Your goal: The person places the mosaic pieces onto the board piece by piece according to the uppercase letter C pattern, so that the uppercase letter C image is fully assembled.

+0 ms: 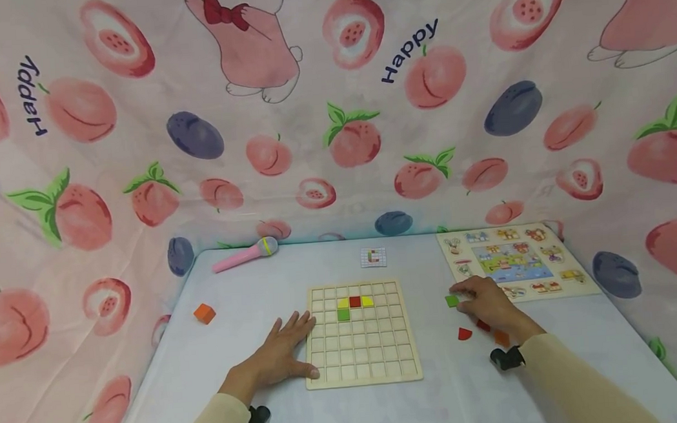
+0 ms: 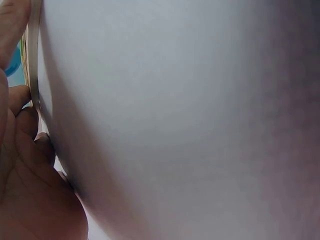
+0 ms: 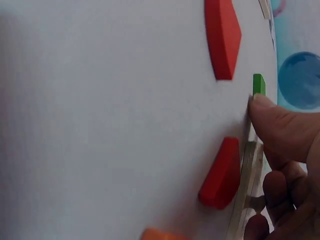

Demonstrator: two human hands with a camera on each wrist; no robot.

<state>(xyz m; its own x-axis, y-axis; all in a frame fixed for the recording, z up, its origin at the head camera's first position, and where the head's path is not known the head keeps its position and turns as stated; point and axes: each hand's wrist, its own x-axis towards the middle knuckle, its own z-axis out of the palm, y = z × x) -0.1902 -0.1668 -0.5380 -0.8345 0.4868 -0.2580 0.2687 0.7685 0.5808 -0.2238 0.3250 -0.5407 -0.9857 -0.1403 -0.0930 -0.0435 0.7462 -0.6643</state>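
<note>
A wooden grid board (image 1: 370,355) lies flat in the middle of the table. A green tile (image 1: 343,315), a red tile (image 1: 355,302) and two yellow-and-white tiles (image 1: 368,301) sit in its upper cells. My left hand (image 1: 280,352) rests along the board's left edge, fingers spread, thumb at the lower corner. To the right of the board, my right hand (image 1: 488,302) pinches a loose green tile (image 1: 451,301) between thumb and forefinger; the thumb (image 3: 280,120) touches its near end in the right wrist view. A red quarter-round piece (image 1: 465,334), another red piece (image 3: 221,175) and an orange one (image 1: 501,338) lie close by.
A picture puzzle board (image 1: 516,262) lies at the back right, partly behind the right hand. Behind the grid board is a small pattern card (image 1: 373,256). A pink toy microphone (image 1: 245,254) and an orange cube (image 1: 204,313) are on the left. A patterned cloth hangs behind the table.
</note>
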